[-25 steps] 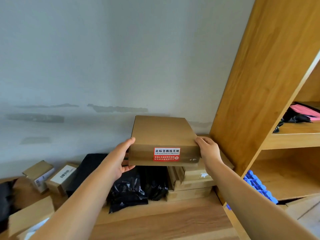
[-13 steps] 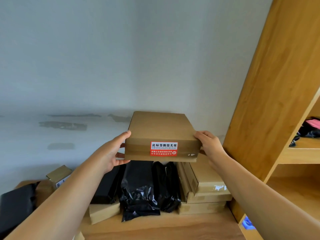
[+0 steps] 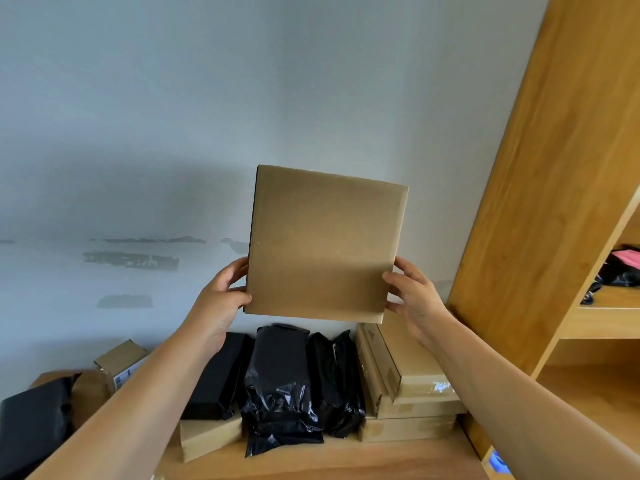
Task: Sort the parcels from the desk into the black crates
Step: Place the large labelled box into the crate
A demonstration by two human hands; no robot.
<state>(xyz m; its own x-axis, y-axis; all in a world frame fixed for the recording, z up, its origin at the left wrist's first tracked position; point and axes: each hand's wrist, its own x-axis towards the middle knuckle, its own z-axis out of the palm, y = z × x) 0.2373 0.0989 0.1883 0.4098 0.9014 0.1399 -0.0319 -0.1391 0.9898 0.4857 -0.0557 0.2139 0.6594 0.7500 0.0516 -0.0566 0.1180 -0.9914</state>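
Cardboard parcel (image 3: 323,245) is hanging in the air above the tabletop (image 3: 346,460), tipped upright with its broad plain face toward the camera. Both hands are pinching its lower side edges, left hand (image 3: 221,299) on the left, right hand (image 3: 414,296) on the right, thumbs in front, so it is sitting squarely between them. Black bags (image 3: 287,386) and stacked boxes (image 3: 412,396) are lying below; no crates are showing.
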